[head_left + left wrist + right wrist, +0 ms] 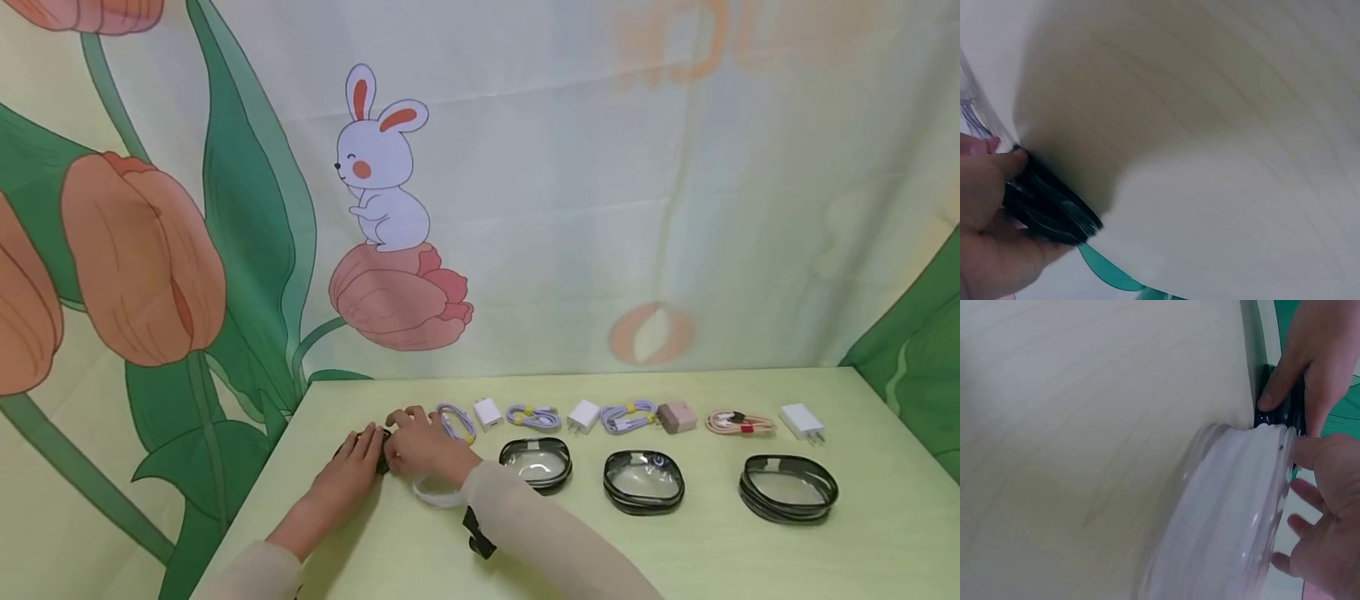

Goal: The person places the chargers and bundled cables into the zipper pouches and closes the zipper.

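At the left side of the table, my left hand [356, 462] grips a black coiled cable [1054, 203], thumb on one side and fingers on the other in the left wrist view. My right hand [420, 446] is beside it, with its fingertips close to the coil's right side. The right wrist view shows the right hand [1332, 500] with loosely bent, spread fingers along a white coiled cable [1216, 512], which partly hides the black coil [1282, 412] behind. In the head view this white coil [435, 496] lies under the right wrist, partly covered by it.
Three more black coiled cables [643, 504] lie in a row to the right. Behind them are several bundled cables [628, 417], white chargers [802, 422] and a pink charger [677, 417]. A printed cloth [540, 208] hangs along the table's back edge.
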`<state>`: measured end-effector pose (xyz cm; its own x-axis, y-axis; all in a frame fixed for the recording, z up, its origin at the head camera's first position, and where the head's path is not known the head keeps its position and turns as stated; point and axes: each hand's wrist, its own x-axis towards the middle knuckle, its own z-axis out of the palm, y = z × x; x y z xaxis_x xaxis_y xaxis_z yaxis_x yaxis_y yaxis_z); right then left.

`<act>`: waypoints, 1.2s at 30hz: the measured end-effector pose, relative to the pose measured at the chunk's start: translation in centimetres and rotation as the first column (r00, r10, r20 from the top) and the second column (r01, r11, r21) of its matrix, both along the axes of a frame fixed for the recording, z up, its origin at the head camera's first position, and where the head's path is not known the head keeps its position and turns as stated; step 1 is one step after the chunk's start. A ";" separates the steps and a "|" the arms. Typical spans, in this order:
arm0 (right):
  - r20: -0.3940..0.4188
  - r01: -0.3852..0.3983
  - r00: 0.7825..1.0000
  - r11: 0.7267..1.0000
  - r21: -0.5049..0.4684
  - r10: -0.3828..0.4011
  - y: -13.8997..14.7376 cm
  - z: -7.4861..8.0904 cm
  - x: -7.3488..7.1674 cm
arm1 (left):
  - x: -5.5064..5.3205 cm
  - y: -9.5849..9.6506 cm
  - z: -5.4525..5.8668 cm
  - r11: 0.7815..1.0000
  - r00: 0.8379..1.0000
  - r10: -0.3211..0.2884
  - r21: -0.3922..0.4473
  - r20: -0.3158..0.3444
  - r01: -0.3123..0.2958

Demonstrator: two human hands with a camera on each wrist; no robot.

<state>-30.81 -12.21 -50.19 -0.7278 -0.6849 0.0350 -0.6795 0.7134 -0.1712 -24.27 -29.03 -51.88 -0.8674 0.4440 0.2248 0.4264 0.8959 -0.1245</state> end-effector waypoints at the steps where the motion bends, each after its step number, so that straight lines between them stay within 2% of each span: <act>1: -0.002 0.014 1.000 1.000 0.004 -0.014 0.0 0.1 0.1 | 0.0 0.2 0.1 0.999 1.000 0.031 -0.011 0.000 -0.031; 5: -0.001 0.083 0.997 0.996 0.015 -0.083 0.0 0.0 0.2 | 0.4 0.6 0.6 0.989 0.989 0.142 -0.039 0.034 -0.141; 8: -0.015 0.108 0.994 0.994 0.020 -0.107 0.1 -0.5 0.0 | 0.9 0.2 1.0 0.988 0.987 0.147 -0.054 0.059 -0.144; 11: -0.031 0.120 0.992 0.993 0.020 -0.119 0.4 -0.7 -0.2 | 1.1 -0.5 1.1 0.995 0.991 0.091 -0.049 0.101 -0.087; 14: -0.047 0.124 0.991 0.992 0.016 -0.123 0.5 -0.7 -0.3 | 1.1 -1.4 1.1 0.999 0.986 -0.022 -0.024 0.166 0.027; 16: -0.049 0.128 0.991 0.992 0.010 -0.127 0.6 -0.6 -0.3 | 1.0 -2.0 1.2 0.996 0.972 -0.094 0.010 0.215 0.094; 18: -0.052 0.130 0.990 0.991 0.001 -0.130 0.6 -0.5 -0.4 | 1.0 -2.5 1.4 0.990 0.955 -0.143 0.046 0.259 0.136; 20: -0.056 0.130 0.990 0.992 0.000 -0.129 0.6 -0.5 -0.5 | 1.1 -2.8 1.6 0.985 0.940 -0.169 0.074 0.296 0.153; 22: -0.060 0.122 0.991 0.993 -0.003 -0.122 0.6 -0.5 -0.5 | 1.2 -3.0 1.8 0.984 0.933 -0.179 0.077 0.311 0.163; 29: -0.059 0.089 0.994 0.996 0.007 -0.088 0.7 -0.5 -0.9 | 1.1 -2.6 2.8 0.976 0.948 -0.218 0.049 0.231 0.213; 31: -0.048 0.080 0.996 0.997 0.012 -0.080 0.7 -0.4 -0.9 | 1.0 -2.4 2.9 0.978 0.952 -0.206 0.022 0.225 0.207; 36: -0.026 0.025 0.999 1.000 0.011 -0.025 0.5 0.1 -0.5 | 0.3 -1.9 2.5 0.992 0.962 -0.128 0.018 0.240 0.127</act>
<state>-31.29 -11.68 -50.05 -0.7435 -0.6670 0.0470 -0.6657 0.7318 -0.1457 -23.95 -30.90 -49.38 -0.8322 0.5542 0.0181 0.5542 0.8324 -0.0024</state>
